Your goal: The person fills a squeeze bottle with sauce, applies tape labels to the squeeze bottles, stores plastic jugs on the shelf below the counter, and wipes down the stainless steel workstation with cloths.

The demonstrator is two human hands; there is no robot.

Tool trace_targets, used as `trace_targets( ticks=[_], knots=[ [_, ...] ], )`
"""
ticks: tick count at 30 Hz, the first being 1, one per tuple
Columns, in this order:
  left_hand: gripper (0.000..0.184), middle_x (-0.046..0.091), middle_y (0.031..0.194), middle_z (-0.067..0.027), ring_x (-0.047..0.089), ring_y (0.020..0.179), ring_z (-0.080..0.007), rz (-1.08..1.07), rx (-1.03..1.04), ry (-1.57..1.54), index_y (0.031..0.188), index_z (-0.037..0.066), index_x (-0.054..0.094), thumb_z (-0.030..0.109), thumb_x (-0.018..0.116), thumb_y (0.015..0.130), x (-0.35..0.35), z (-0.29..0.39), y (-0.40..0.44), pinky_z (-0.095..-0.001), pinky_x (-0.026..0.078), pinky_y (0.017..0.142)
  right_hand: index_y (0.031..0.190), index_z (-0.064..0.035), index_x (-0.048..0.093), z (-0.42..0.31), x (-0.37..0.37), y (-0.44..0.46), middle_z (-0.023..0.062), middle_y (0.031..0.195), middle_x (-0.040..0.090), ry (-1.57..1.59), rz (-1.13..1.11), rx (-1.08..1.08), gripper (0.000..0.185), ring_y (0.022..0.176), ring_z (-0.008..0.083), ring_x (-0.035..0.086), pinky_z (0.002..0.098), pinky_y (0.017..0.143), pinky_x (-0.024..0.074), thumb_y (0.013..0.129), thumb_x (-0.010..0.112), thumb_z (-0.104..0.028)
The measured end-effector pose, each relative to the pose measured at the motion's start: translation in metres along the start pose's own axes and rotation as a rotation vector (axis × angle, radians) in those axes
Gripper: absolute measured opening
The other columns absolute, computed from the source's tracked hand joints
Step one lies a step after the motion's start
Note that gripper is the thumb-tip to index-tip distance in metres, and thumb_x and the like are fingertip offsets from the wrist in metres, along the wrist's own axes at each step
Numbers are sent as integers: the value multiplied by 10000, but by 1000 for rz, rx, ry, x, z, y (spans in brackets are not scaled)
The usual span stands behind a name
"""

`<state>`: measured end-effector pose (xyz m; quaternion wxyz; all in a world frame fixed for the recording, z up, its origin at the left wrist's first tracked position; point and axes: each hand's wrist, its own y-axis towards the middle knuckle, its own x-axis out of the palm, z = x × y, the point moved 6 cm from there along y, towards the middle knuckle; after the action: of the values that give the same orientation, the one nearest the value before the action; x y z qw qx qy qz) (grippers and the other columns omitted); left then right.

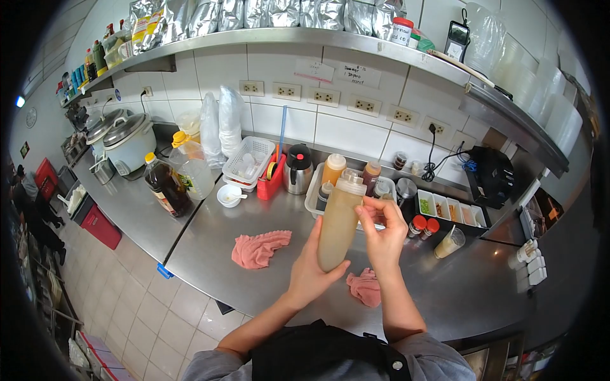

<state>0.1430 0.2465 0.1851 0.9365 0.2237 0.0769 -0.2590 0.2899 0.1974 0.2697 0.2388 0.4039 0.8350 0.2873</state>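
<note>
My left hand (309, 273) is wrapped round a squeeze bottle (340, 222) of cloudy, pale tan liquid. The bottle has a translucent cap and leans slightly to the right, raised above the steel counter. At its upper right side is my right hand (386, 235), thumb and forefinger pinched together close to the bottle's shoulder. Whatever lies between those fingertips is too small to make out. Behind the bottle, a white tray (311, 198) holds other squeeze bottles, one with orange sauce (333, 169). Pink cloths (260, 249) lie on both sides of my forearms.
Right of my hands stand red-capped shakers (424, 226), a cup (450, 242) and a black topping box (450, 209). A steel jug (298, 169), red holder (270, 180), small bowl (229, 196) and dark bottle (166, 184) stand left. A shelf (305, 36) hangs overhead.
</note>
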Motion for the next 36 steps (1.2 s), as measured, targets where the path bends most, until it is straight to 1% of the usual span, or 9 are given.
trace_targets(
  ticks=[1,3,13,21,25,27,31,33,36],
  knots=[
    [1061,421,1456,-168,491,1286,-254,1,0,0,1542,52,113,188,797,742,0,0,-1,-351,422,1023,953,14,673,3,-1,-1,69,851,632,1,-1,0,163,660,112,591,233,610,489,818,743,-46],
    [1034,557,1207,-169,607,1040,-357,115,35,313,1536,109,184,250,802,719,-7,5,-3,-407,518,846,920,11,681,10,-3,-1,73,855,636,-9,-10,34,150,662,110,591,239,599,485,814,749,-71],
    [1033,541,1263,-213,596,1083,-363,137,104,511,1528,109,219,236,810,692,-9,3,-4,-400,528,840,911,8,577,44,6,-7,30,829,563,103,-126,233,82,734,82,557,231,567,489,904,600,-70],
    [1028,450,1425,-209,528,1254,-324,-116,-48,-166,1532,45,142,258,784,759,3,-7,0,-387,430,1013,968,0,541,48,11,-6,19,861,537,350,-250,323,82,780,68,527,242,602,538,950,540,-80],
    [1026,423,1438,-181,539,1227,-309,-132,33,-294,1533,35,128,222,781,764,11,-25,1,-390,425,1019,974,-3,550,46,12,-6,13,906,532,372,-247,322,77,798,63,520,216,618,521,947,559,-75],
    [942,523,1336,-160,572,1171,-265,-211,-159,-687,1526,82,173,206,750,792,17,-37,-2,-377,468,978,1070,-18,560,47,9,-5,29,1016,540,358,-170,241,166,834,71,521,216,674,507,932,606,-97],
    [838,516,1333,-177,598,1127,-285,-391,-248,-984,1492,72,239,314,701,837,16,-31,-9,-407,505,935,1286,-32,475,40,6,-5,63,1167,540,284,-157,111,426,942,102,550,263,787,503,908,654,-114],
    [801,525,1310,-193,617,1086,-309,-577,-279,-1164,1465,68,274,420,659,857,21,-26,-11,-441,530,894,1447,-48,300,47,23,-22,86,1279,520,577,-535,409,669,1103,137,540,312,902,478,889,666,-100],
    [724,490,1318,-166,596,1097,-268,-487,-283,-1198,1460,50,266,315,644,902,24,-39,-12,-383,494,930,1492,-47,211,51,41,-44,93,1333,507,626,-766,422,753,1207,165,509,330,969,447,885,656,-74]
  ],
)
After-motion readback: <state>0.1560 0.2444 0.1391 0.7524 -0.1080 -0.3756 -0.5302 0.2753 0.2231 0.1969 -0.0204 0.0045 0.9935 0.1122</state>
